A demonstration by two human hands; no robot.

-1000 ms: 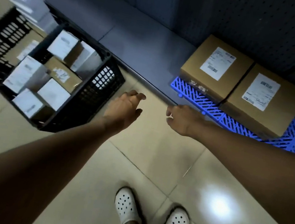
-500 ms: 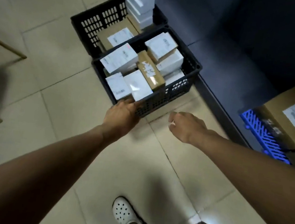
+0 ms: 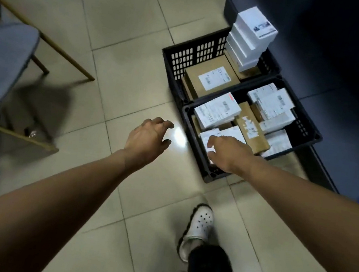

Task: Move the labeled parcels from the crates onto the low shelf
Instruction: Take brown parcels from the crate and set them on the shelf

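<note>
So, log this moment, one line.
right hand open over near crate | left hand open above floor | nothing gripped

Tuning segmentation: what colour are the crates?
Black plastic, slotted walls; head view, clearest on the far crate.

view: one head camera, wide-angle
from: standing height, over tiled floor [image 3: 121,81]
facing: forward, steeply down
near: shoe [image 3: 198,226] at bottom edge
far right: crates [image 3: 192,52]
</note>
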